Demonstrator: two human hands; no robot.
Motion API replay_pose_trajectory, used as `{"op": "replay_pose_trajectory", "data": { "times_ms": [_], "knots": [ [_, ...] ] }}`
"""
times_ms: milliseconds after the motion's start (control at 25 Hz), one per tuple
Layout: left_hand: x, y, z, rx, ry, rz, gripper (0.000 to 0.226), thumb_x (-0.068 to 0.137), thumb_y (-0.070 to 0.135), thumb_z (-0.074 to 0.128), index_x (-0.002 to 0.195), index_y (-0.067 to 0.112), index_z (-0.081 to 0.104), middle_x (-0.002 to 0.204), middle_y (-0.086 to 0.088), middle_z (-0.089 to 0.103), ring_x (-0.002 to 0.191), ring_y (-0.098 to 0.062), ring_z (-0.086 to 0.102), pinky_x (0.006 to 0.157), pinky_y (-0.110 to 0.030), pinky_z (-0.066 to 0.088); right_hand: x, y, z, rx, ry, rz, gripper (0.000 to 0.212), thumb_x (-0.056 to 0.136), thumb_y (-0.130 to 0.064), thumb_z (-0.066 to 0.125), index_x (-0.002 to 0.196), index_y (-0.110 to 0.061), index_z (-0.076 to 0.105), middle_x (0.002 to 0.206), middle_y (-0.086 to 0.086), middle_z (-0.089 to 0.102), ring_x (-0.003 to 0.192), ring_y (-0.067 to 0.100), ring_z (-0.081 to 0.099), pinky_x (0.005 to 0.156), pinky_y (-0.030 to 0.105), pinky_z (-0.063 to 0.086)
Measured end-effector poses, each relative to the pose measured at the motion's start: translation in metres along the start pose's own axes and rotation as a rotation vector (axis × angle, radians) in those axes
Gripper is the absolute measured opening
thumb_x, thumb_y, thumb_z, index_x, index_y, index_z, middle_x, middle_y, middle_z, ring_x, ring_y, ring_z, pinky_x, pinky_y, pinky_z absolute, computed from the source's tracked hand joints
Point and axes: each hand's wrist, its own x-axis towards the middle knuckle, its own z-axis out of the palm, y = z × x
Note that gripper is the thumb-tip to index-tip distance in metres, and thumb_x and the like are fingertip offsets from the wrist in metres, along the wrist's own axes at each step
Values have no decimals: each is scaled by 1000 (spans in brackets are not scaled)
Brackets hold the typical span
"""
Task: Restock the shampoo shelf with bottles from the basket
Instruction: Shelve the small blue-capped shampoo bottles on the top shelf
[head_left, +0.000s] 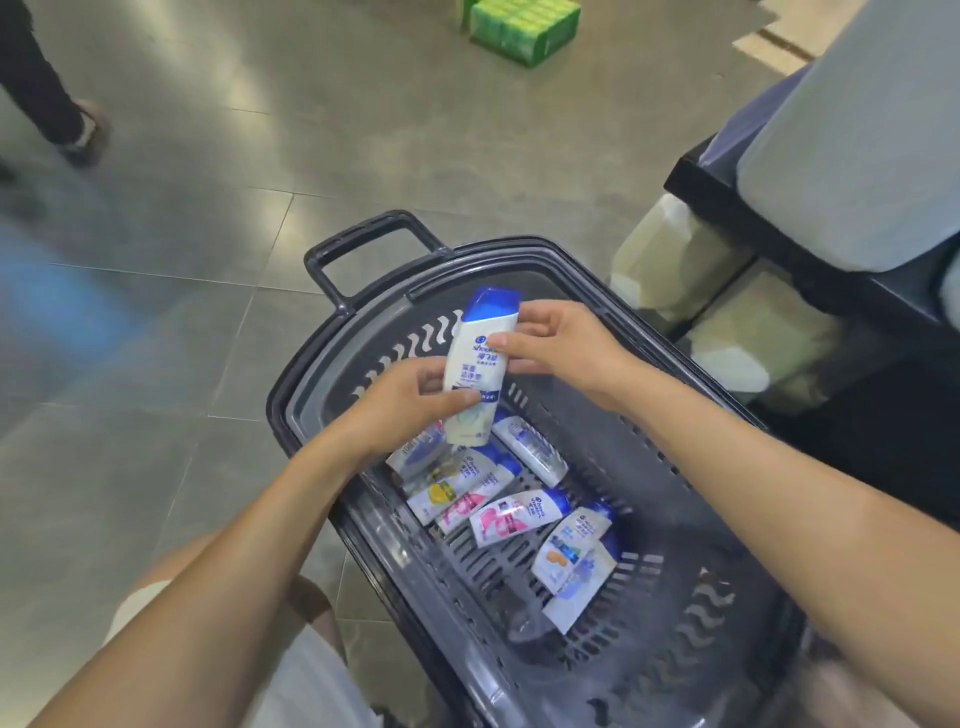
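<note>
Over basket (519, 247), left hand (400, 410), right hand (561, 343) grip bottle (475, 371); green packs (524, 26) beyond.

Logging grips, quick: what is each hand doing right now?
Left hand: holds the bottle low down.
Right hand: pinches the same bottle near its cap.

The left hand (410, 402) covers the bottle (475, 374) along its lower left edge; the right hand (563, 343) hides its far side. Basket (291, 415) runs off the bottom edge. 1 spare bottle (415, 456) half hidden under the wrist. Passer-by's leg (36, 73), top left: blurred, cropped.
</note>
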Motion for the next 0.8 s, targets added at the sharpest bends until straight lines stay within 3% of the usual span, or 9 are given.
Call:
{"op": "replay_pose_trajectory", "data": {
  "times_ms": [120, 320, 440, 520, 600, 800],
  "knots": [
    [-2, 1, 0, 18, 88, -10, 21, 98, 15, 73, 118, 21, 74, 105, 3, 82, 96, -15, 79, 77, -22, 60, 0, -3, 8, 13, -13, 7, 35, 95, -6, 71, 130, -4, 66, 116, 12, 76, 106, 19, 75, 90, 35, 62],
    [1, -4, -2, 23, 184, -28, 20, 95, 15, 75, 114, 24, 74, 104, 4, 82, 97, -14, 78, 87, -34, 62, 2, 30, -10, -86, 0, 96, 42, 91, -17, 79, 130, -9, 66, 114, 4, 76, 106, 16, 74, 89, 29, 61],
    [3, -6, -5, -24, 245, -26, 19, 95, 15, 76, 111, 25, 73, 101, 6, 82, 94, -13, 79, 83, -31, 65, -7, 83, -27, -464, -32, 267, 49, 90, -28, 81, 132, -10, 66, 122, 2, 72, 103, 11, 70, 96, 30, 55],
    [4, -8, -6, -13, 258, -27, 19, 95, 17, 76, 110, 28, 73, 100, 8, 82, 93, -12, 79, 79, -28, 64, -18, 126, -36, -796, -114, 396, 49, 91, -34, 78, 133, -12, 66, 128, 2, 70, 112, 18, 66, 104, 35, 51],
    [4, -9, -6, -3, 256, -20, 19, 94, 17, 77, 110, 28, 74, 101, 8, 82, 94, -12, 79, 80, -29, 63, -31, 168, -39, -1052, -244, 518, 46, 91, -31, 75, 132, -12, 66, 130, 5, 68, 115, 26, 65, 103, 40, 52],
    [5, -10, -4, -5, 253, -14, 19, 94, 17, 77, 111, 25, 75, 102, 5, 82, 96, -14, 79, 84, -35, 61, -44, 230, -38, -1322, -442, 715, 69, 90, -17, 73, 153, -18, 43, 155, 8, 47, 136, 29, 52, 111, 41, 46]
  ]
}}
